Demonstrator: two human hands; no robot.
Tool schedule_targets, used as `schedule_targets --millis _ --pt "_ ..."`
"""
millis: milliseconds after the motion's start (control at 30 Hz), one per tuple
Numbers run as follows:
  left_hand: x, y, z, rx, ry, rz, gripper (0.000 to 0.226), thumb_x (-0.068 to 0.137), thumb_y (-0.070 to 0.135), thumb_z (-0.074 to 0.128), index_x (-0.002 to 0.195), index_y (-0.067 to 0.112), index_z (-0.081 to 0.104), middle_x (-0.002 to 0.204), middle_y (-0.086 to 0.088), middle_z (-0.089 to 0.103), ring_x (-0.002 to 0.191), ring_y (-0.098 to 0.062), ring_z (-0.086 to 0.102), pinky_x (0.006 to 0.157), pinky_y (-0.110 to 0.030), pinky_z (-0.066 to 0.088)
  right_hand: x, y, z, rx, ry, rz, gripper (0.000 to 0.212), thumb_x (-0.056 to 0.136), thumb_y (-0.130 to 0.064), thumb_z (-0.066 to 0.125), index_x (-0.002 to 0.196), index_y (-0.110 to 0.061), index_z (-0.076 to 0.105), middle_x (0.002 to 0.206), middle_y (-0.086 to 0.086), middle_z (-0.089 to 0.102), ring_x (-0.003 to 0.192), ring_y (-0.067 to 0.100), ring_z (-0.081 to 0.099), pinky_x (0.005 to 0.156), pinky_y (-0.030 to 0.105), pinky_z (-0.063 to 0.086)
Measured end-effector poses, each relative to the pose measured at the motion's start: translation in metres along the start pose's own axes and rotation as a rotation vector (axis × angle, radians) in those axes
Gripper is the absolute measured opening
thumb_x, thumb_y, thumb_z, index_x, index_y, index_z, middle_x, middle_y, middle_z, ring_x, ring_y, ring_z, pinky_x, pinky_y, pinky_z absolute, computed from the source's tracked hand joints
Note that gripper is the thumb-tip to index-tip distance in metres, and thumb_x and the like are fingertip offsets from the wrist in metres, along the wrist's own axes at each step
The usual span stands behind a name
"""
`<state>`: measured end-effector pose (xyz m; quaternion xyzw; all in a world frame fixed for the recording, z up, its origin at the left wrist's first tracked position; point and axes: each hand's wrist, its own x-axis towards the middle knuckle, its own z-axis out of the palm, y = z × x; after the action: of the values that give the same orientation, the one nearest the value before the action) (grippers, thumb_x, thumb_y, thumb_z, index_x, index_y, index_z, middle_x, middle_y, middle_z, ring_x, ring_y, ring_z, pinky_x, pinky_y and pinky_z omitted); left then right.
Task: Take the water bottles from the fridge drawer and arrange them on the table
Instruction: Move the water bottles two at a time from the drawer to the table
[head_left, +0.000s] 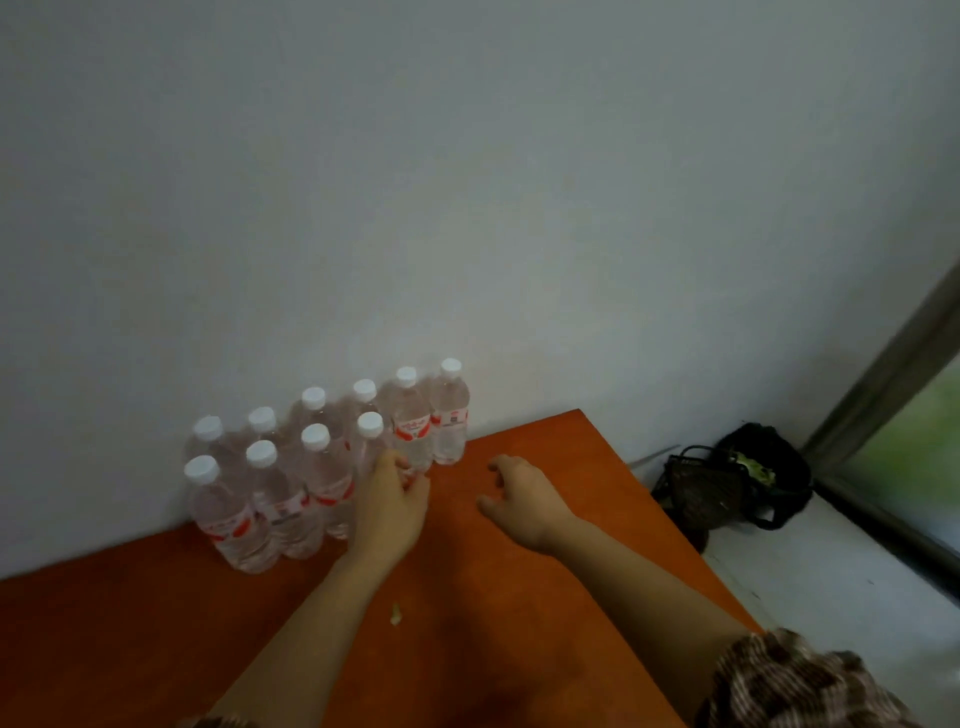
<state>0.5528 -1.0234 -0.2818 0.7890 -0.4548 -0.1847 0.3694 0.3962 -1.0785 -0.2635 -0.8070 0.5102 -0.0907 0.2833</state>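
Several clear water bottles (234, 514) with white caps and red labels stand upright in two rows on the orange table (130, 623), against the white wall. My left hand (389, 504) grips the lower body of the rightmost front-row bottle (370, 434). My right hand (519, 493) hovers over the table just right of the bottles, fingers loosely curled and holding nothing. The last bottle of the back row (451, 415) stands at the right end. The fridge drawer is out of view.
A small pale scrap (396, 614) lies on the table near my left forearm. Beyond the table's right edge, a dark basket and bag (737, 478) sit on the white floor by a window frame (883, 384).
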Motion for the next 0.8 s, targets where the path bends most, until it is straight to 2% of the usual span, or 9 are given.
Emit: schedule_targets --millis 67,167,400,500,633,800 --pt "-0.014 0.022 0.029 0.039 -0.086 0.029 0.016 0.089 0.021 0.059 0.103 0.016 0.055 0.095 -0.006 0.063 0.085 -0.024 0.061 0.070 -0.033 0.046 -0.033 0.028 -0.016 -0.010 0.043 0.064 0.057 0.092 -0.032 0.059 0.141 -0.011 0.040 0.137 0.010 0.049 0.122 0.024 0.051 0.101 0.036 0.045" --pt "-0.050 0.059 0.077 0.107 -0.208 0.136 0.022 0.087 0.025 0.059 0.107 0.015 0.058 0.107 -0.008 0.062 0.101 -0.028 0.060 0.086 -0.037 0.048 -0.094 0.077 -0.043 -0.049 0.095 0.144 0.056 0.093 -0.034 0.057 0.141 -0.011 0.039 0.136 0.010 0.048 0.122 0.025 0.050 0.101 0.036 0.044" --pt "-0.197 0.164 0.179 0.262 -0.415 0.399 0.026 0.091 0.028 0.054 0.113 0.015 0.059 0.119 -0.009 0.057 0.112 -0.027 0.054 0.094 -0.036 0.043 -0.265 0.200 -0.096 -0.101 0.205 0.366 0.048 0.093 -0.033 0.055 0.133 -0.010 0.044 0.131 0.012 0.048 0.116 0.027 0.049 0.096 0.037 0.044" --pt "-0.270 0.204 0.219 0.326 -0.514 0.539 0.026 0.092 0.029 0.051 0.114 0.016 0.057 0.121 -0.009 0.055 0.113 -0.027 0.052 0.091 -0.035 0.043 -0.347 0.244 -0.112 -0.126 0.284 0.497 0.053 0.093 -0.034 0.055 0.140 -0.013 0.040 0.138 0.009 0.046 0.125 0.025 0.046 0.103 0.036 0.042" --pt "-0.364 0.251 0.265 0.442 -0.668 0.755 0.032 0.096 0.033 0.045 0.121 0.014 0.052 0.125 -0.009 0.048 0.115 -0.027 0.046 0.092 -0.038 0.045 -0.457 0.302 -0.128 -0.166 0.341 0.651 0.053 0.093 -0.038 0.053 0.138 -0.013 0.040 0.137 0.009 0.043 0.124 0.027 0.044 0.103 0.041 0.042" --pt "-0.473 0.317 0.315 0.400 -0.733 0.935 0.035 0.094 0.033 0.046 0.121 0.014 0.053 0.126 -0.009 0.050 0.118 -0.027 0.045 0.095 -0.038 0.044 -0.584 0.354 -0.153 -0.138 0.439 0.857 0.053 0.094 -0.037 0.053 0.138 -0.011 0.040 0.138 0.010 0.042 0.125 0.027 0.043 0.104 0.039 0.041"
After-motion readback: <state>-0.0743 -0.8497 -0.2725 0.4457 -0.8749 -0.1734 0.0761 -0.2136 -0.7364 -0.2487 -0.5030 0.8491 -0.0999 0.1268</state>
